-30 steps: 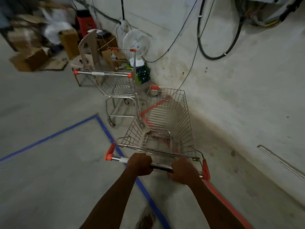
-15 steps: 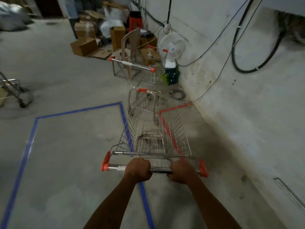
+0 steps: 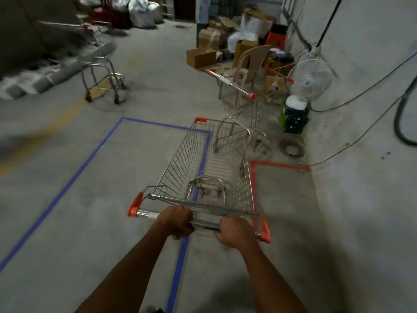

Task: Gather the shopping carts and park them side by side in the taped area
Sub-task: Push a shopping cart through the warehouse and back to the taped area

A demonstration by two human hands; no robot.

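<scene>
Both hands gripped the handlebar (image 3: 203, 221) of the near shopping cart (image 3: 207, 172), left hand (image 3: 177, 221) toward the middle, right hand (image 3: 234, 232) near the right end. The cart's long axis ran away from the hands and straddled the right edge of the blue taped area (image 3: 65, 190). Farther right, by the wall, stood a second cart (image 3: 241, 105); a blurred third cart (image 3: 101, 71) stood far left, both outside the tape.

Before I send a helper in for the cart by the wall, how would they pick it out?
Follow the right-hand wall to the white fan. Just left of it, in front of a beige plastic chair, stands an empty wire cart. Unlike the cart being pushed, no hand is on it, and it sits outside the blue tape.
</scene>
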